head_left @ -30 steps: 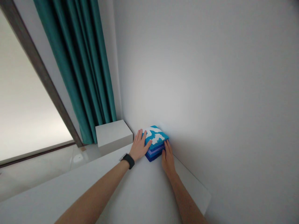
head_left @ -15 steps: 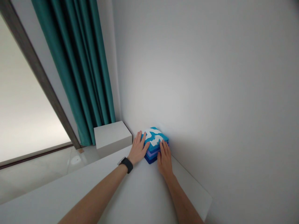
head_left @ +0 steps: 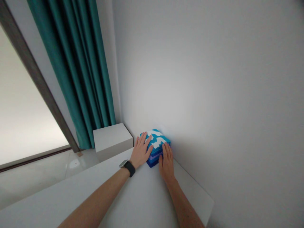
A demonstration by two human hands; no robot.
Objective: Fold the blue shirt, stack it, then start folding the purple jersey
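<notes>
A stack of folded cloths (head_left: 154,159) in blue and purple lies on the white tabletop (head_left: 140,196), close against the wall. On top of it is a folded blue cloth with white patches (head_left: 158,141). My left hand (head_left: 141,150), with a dark-banded watch (head_left: 128,166) on its wrist, rests on the stack's left side, fingers spread over the upper cloth. Along the stack's right front side lies my right hand (head_left: 167,163), its fingers stretched out and touching the edge. Both palms face the cloths and are hidden.
A white box-like cabinet (head_left: 112,137) stands beyond the table's left edge. Green curtains (head_left: 78,69) hang behind it, beside a dark-framed bright pane (head_left: 28,104). A plain white wall (head_left: 201,79) borders the table's far right side.
My left hand has shifted slightly inward over the top cloth. My right hand stays at the stack's side, and the view has turned very slightly.
</notes>
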